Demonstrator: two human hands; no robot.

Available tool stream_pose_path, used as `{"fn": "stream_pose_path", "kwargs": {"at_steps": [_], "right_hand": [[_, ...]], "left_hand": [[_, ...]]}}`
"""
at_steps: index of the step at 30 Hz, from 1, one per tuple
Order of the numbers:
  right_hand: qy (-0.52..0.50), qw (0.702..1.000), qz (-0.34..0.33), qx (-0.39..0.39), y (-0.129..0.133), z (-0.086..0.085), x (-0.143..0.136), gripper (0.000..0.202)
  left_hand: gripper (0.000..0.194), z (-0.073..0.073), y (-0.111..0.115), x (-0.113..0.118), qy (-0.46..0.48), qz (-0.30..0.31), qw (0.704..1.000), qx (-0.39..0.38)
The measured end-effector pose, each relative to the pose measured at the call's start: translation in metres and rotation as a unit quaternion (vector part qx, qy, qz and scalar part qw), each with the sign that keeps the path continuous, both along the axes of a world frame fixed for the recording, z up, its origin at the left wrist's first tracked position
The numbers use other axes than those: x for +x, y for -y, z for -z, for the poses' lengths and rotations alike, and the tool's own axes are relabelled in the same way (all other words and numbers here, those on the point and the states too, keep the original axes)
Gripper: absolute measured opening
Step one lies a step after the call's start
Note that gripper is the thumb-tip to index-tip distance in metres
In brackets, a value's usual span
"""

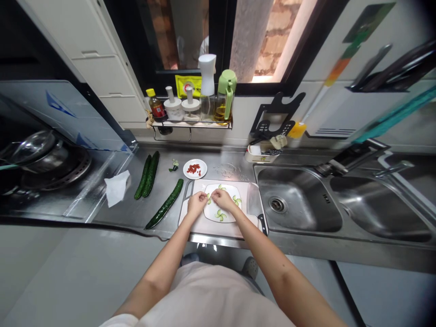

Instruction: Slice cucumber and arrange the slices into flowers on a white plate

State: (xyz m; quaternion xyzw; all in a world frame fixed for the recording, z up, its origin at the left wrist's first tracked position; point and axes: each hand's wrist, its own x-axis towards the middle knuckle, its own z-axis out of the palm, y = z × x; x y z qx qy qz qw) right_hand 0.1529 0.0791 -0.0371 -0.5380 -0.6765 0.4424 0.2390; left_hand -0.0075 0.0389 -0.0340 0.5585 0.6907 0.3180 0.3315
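Observation:
A white square plate [213, 214] lies on the cutting board [195, 227] in front of me. Thin cucumber slices are laid on it in small pinwheels, one at the near side [220, 215], one at the right [236, 200] and one at the far edge [222, 187]. Over the plate's left side, my left hand [197, 204] pinches at a cucumber slice [209, 198]. Close beside it, my right hand [222, 200] is closed in a pinch; its fingertips hide whatever they hold. A knife [261, 223] rests at the board's right edge.
Whole cucumbers [165, 204] lie left of the board, near a tissue [116, 187]. Behind the board stands a small plate [195, 176] of chopped red pieces, with cucumber scraps [174, 165] beside it. A double sink [299, 200] is at right, a seasoning rack [194, 123] behind.

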Motion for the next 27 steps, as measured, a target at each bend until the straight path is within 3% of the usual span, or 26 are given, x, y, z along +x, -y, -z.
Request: {"fn": "stream_pose_path", "kwargs": {"at_steps": [15, 27], "right_hand": [[0.105, 0.993, -0.040, 0.028, -0.004, -0.010, -0.005, 0.010], [0.158, 0.985, -0.058, 0.035, -0.007, -0.008, -0.009, 0.010]], "left_hand": [[0.011, 0.008, -0.003, -0.002, -0.089, 0.048, 0.993, 0.059], [0.013, 0.012, -0.001, -0.003, -0.144, 0.066, 0.984, 0.082]]}}
